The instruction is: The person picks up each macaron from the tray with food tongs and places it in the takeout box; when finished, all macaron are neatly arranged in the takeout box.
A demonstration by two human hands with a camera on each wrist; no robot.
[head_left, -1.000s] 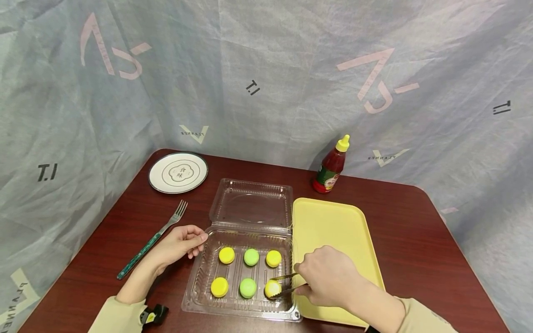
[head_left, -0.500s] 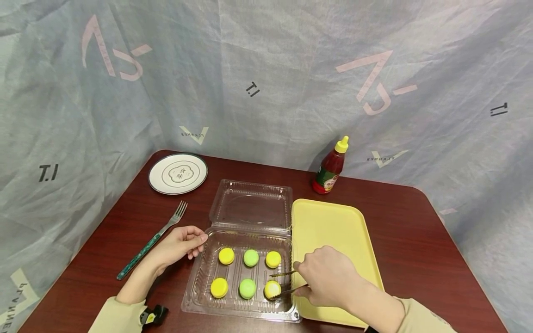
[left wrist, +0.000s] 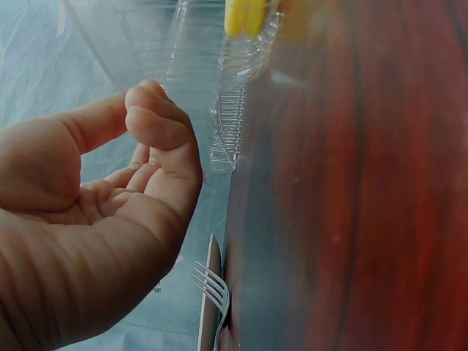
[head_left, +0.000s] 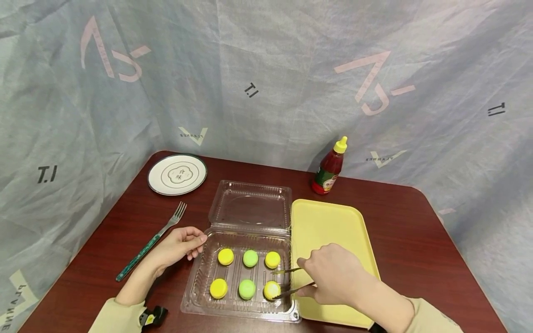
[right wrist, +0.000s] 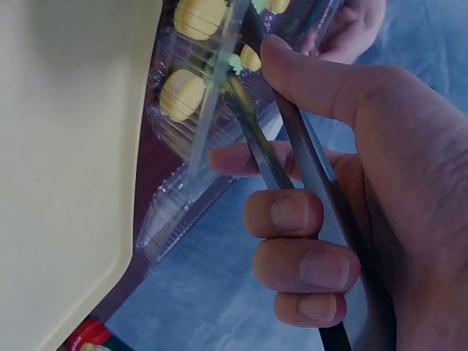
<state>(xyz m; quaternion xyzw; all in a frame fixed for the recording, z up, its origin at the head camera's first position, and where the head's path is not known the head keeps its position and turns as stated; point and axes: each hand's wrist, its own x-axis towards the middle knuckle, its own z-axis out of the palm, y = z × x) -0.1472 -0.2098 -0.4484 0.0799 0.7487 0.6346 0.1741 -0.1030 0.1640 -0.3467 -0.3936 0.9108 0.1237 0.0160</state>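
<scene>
My left hand (head_left: 183, 243) pinches the back left corner of a clear plastic clamshell box (head_left: 195, 296) between thumb and forefinger. In the box stand yellow and green macarons (head_left: 247, 289) in two rows. My right hand (head_left: 333, 275), above the tray, grips black tongs (right wrist: 311, 153), with the thumb on one arm and fingers curled round the other. In the head view the tongs' arms are spread over the box's right side. The lower tip lies at the front right yellow macaron (head_left: 272, 290), the upper tip behind it. Whether the lower tip touches is unclear.
A yellow tray (head_left: 325, 222) lies against the box's right side. Behind it stands a red sauce bottle (head_left: 331, 169) with a yellow cap. The box's lid (head_left: 251, 203) is folded back. To the left are a green-handled fork (head_left: 150, 245) and a white plate (head_left: 162, 182).
My right hand has shifted slightly to the right, and the tongs' arms have spread, the upper tip leaving the front right macaron. That macaron still sits in the box. My left hand stays put.
</scene>
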